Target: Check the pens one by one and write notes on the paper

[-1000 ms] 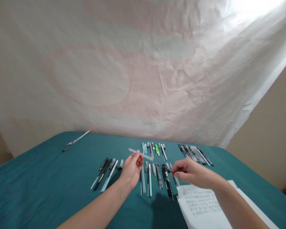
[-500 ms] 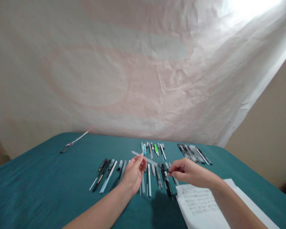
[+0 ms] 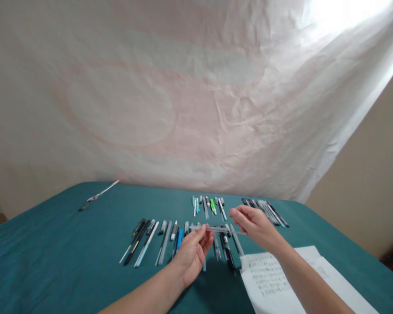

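My left hand (image 3: 194, 255) pinches a clear pen barrel (image 3: 216, 229) between thumb and fingers, level above the rows of pens. A thin, pale part runs from the barrel's right end toward my right hand (image 3: 258, 225). That hand is raised just right of the barrel, its fingers curled together; what they hold, if anything, cannot be made out. Below and around lie disassembled pens: black pens (image 3: 140, 240) at the left, a blue pen (image 3: 180, 239) beside my left fingers, and a thick black pen (image 3: 228, 253) under the barrel's right side.
Farther back lies a row of small pen parts with a green one (image 3: 213, 206). A bundle of dark and clear pens (image 3: 268, 211) sits back right. Handwritten paper sheets (image 3: 271, 279) lie front right, under my right forearm. A long thin item (image 3: 100, 195) lies far left.
My right hand has risen, and the dark thin rod between it and the barrel no longer shows. My left hand has moved right and lower, with the barrel turned more level.
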A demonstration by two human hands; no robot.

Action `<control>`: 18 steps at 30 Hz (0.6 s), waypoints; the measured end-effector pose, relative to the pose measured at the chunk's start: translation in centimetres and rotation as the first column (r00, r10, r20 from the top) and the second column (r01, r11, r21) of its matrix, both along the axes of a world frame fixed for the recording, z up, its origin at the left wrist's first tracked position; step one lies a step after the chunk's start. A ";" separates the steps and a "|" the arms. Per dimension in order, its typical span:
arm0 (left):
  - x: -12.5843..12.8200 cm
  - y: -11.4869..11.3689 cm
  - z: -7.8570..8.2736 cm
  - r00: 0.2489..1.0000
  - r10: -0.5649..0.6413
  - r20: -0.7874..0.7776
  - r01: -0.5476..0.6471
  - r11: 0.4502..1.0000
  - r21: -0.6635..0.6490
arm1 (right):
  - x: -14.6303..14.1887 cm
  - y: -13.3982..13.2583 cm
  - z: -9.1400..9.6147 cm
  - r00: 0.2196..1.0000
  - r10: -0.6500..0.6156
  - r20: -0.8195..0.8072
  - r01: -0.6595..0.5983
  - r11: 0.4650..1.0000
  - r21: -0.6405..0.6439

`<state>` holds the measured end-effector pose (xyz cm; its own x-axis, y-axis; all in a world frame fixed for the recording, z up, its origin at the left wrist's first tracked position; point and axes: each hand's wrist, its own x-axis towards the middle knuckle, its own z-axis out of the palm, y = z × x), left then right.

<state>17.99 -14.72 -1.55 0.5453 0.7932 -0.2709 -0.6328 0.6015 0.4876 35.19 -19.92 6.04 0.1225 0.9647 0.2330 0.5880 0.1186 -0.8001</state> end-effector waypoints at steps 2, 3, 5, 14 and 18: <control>-0.1 0.3 -0.2 1.000 0.010 0.016 -0.010 0.999 -0.038 | 1.4 1.0 -1.0 0.997 -0.068 0.020 0.068 0.998 0.014; -0.1 0.4 -0.2 1.000 0.013 0.022 -0.012 0.999 -0.052 | 2.4 1.6 -1.8 0.992 -0.105 0.072 0.104 0.994 0.018; -0.2 0.5 -0.3 1.000 0.013 0.026 -0.011 0.998 -0.068 | 4.4 3.3 -3.7 0.940 -0.143 0.309 0.158 0.987 -0.025; -0.3 0.2 -0.5 0.999 -0.055 0.002 0.055 0.997 -0.054 | 7.6 11.0 -9.0 0.807 -0.112 0.580 0.190 0.979 -0.076; -0.4 0.2 -0.6 0.994 -0.106 0.004 0.106 0.994 -0.039 | 7.4 12.5 -9.5 0.761 -0.089 0.643 0.189 0.978 -0.089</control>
